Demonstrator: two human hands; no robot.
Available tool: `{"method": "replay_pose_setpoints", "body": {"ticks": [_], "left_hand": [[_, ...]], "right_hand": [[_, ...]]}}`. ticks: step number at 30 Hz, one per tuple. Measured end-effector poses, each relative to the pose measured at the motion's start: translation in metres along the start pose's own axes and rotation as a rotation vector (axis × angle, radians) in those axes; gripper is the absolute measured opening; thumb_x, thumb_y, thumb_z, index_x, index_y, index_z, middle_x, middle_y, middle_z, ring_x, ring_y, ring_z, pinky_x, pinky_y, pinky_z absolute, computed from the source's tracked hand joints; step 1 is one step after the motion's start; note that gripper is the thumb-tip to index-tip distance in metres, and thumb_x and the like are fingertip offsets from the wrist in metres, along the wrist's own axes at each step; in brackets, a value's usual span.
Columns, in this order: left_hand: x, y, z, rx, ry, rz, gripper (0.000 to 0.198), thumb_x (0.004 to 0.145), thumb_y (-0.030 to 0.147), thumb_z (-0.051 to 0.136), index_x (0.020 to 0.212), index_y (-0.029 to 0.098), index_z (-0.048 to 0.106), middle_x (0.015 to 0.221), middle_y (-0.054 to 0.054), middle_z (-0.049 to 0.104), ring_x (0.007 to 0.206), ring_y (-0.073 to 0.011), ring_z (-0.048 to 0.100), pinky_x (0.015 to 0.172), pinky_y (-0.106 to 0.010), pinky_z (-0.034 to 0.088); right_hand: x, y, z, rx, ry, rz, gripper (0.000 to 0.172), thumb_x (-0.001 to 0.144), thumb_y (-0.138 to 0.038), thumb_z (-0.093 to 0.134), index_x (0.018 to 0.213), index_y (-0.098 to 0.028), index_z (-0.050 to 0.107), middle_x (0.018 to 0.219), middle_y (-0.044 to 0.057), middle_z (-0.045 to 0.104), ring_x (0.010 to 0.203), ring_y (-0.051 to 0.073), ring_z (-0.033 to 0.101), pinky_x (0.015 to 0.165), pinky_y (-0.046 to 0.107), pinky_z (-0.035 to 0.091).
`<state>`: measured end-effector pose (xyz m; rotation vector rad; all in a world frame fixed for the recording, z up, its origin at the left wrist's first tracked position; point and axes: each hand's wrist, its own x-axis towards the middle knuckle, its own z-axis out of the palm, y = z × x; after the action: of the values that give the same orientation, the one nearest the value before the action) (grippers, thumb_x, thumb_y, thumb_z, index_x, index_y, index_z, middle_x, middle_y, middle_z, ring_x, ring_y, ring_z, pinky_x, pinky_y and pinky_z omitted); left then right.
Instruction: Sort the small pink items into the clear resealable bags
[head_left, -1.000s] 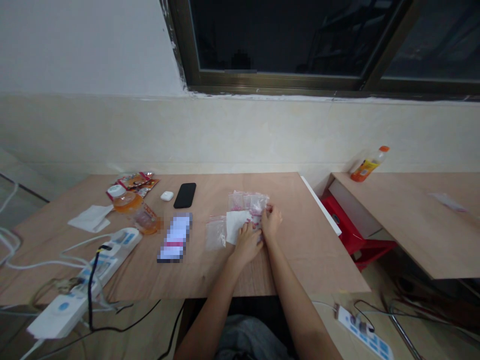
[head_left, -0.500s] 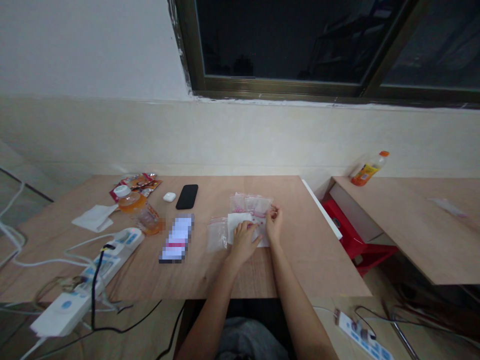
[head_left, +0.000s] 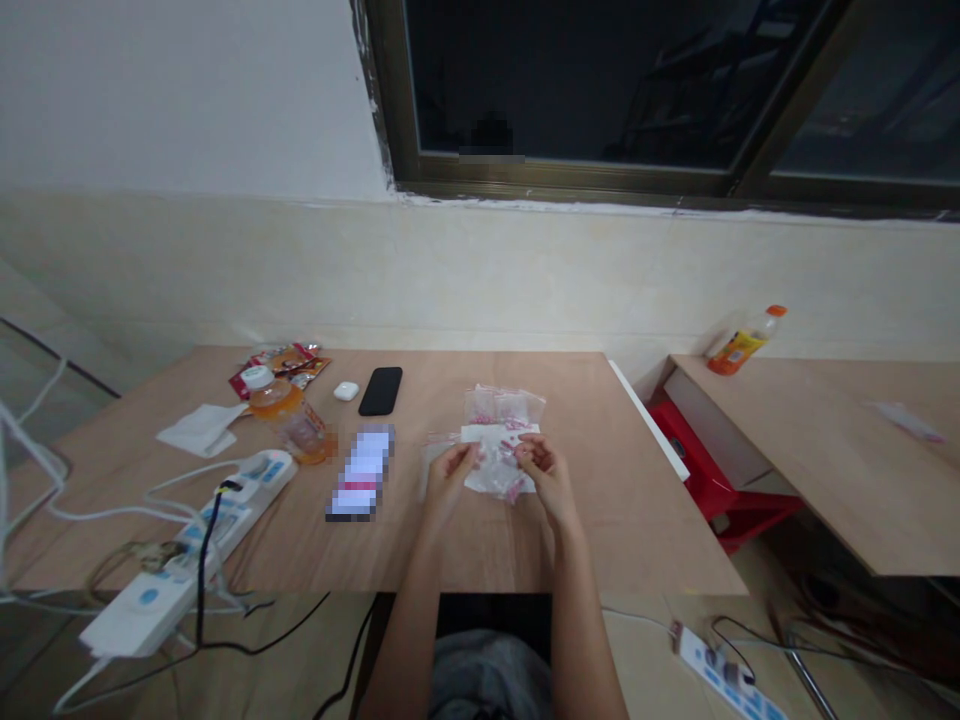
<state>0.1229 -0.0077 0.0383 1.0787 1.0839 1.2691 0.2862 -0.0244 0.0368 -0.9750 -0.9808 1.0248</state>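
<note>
Over a white sheet of paper [head_left: 480,433], a small clear zip bag [head_left: 498,472] with a pink strip hangs between my two hands. My left hand [head_left: 448,472] pinches its left edge, and the fingers of my right hand [head_left: 550,475] are closed at its right edge. Tiny dark pink pieces show on the paper near the right fingertips; they are too small to name. Behind the paper lie several clear zip bags [head_left: 504,404] with pink bits in them. Another clear bag [head_left: 433,447] is partly hidden by my left hand.
Left on the table are a lit phone [head_left: 361,470], a black phone [head_left: 381,391], a white earbud case [head_left: 346,391], an orange drink bottle [head_left: 291,418], snack wrappers [head_left: 281,362], tissue [head_left: 199,430] and a power strip [head_left: 217,530] with cables. A second table [head_left: 825,450] with another bottle [head_left: 744,345] stands right.
My hands have moved apart, the left one leftward off the paper. A clear zip bag is now held between them above the sheet. The view has shifted slightly.
</note>
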Motion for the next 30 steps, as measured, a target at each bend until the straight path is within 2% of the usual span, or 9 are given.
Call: {"method": "replay_pose_setpoints", "body": {"ticks": [5, 10, 16, 18, 21, 23, 30], "left_hand": [[-0.009, 0.015, -0.009, 0.131, -0.116, 0.006, 0.031, 0.068, 0.044, 0.073, 0.077, 0.014, 0.071, 0.078, -0.005, 0.071, 0.075, -0.0175, 0.062, 0.071, -0.027, 0.047], [-0.013, 0.021, -0.015, 0.245, -0.218, -0.009, 0.029, 0.072, 0.044, 0.068, 0.077, 0.015, 0.071, 0.076, -0.004, 0.07, 0.072, -0.017, 0.06, 0.068, -0.027, 0.045], [-0.014, 0.027, -0.017, 0.225, -0.127, 0.018, 0.025, 0.07, 0.04, 0.07, 0.071, 0.014, 0.07, 0.071, -0.004, 0.068, 0.068, -0.0162, 0.06, 0.066, -0.026, 0.045], [-0.014, 0.03, -0.015, 0.2, -0.097, 0.029, 0.025, 0.07, 0.039, 0.07, 0.07, 0.014, 0.07, 0.071, -0.004, 0.068, 0.068, -0.016, 0.06, 0.066, -0.026, 0.046], [-0.016, 0.031, -0.012, 0.174, -0.078, 0.04, 0.024, 0.07, 0.038, 0.07, 0.071, 0.014, 0.07, 0.073, -0.004, 0.068, 0.07, -0.0159, 0.06, 0.068, -0.026, 0.046], [-0.016, 0.03, -0.01, 0.162, -0.088, 0.03, 0.024, 0.068, 0.038, 0.072, 0.07, 0.014, 0.069, 0.072, -0.003, 0.068, 0.07, -0.0162, 0.061, 0.068, -0.026, 0.046], [-0.017, 0.03, -0.01, 0.15, -0.137, -0.02, 0.025, 0.063, 0.038, 0.074, 0.066, 0.015, 0.068, 0.067, -0.003, 0.067, 0.067, -0.0166, 0.06, 0.066, -0.027, 0.046]], "right_hand": [[-0.002, 0.002, 0.004, -0.091, 0.013, -0.035, 0.024, 0.074, -0.038, 0.07, 0.088, -0.02, 0.062, 0.076, 0.002, 0.064, 0.068, 0.016, 0.059, 0.061, 0.027, 0.047], [-0.003, 0.005, 0.001, -0.18, 0.043, -0.023, 0.026, 0.075, -0.042, 0.067, 0.089, -0.02, 0.061, 0.081, 0.005, 0.067, 0.07, 0.018, 0.061, 0.063, 0.029, 0.048], [-0.01, -0.003, 0.005, -0.413, 0.192, -0.149, 0.023, 0.077, -0.039, 0.065, 0.089, -0.019, 0.063, 0.094, 0.007, 0.066, 0.091, 0.021, 0.059, 0.081, 0.034, 0.045], [-0.015, -0.013, 0.009, -0.436, 0.113, -0.154, 0.02, 0.078, -0.038, 0.064, 0.086, -0.02, 0.062, 0.091, 0.005, 0.065, 0.09, 0.02, 0.059, 0.082, 0.034, 0.045], [-0.022, -0.029, 0.017, -0.434, -0.139, -0.098, 0.018, 0.081, -0.038, 0.062, 0.078, -0.02, 0.062, 0.081, 0.003, 0.064, 0.082, 0.018, 0.06, 0.075, 0.03, 0.046], [-0.026, -0.037, 0.023, -0.461, -0.255, -0.084, 0.018, 0.082, -0.037, 0.063, 0.077, -0.02, 0.062, 0.078, 0.001, 0.064, 0.077, 0.017, 0.059, 0.073, 0.029, 0.046], [-0.028, -0.041, 0.031, -0.532, -0.311, -0.062, 0.019, 0.083, -0.035, 0.064, 0.074, -0.019, 0.063, 0.074, 0.001, 0.065, 0.071, 0.016, 0.058, 0.069, 0.029, 0.046]]}}
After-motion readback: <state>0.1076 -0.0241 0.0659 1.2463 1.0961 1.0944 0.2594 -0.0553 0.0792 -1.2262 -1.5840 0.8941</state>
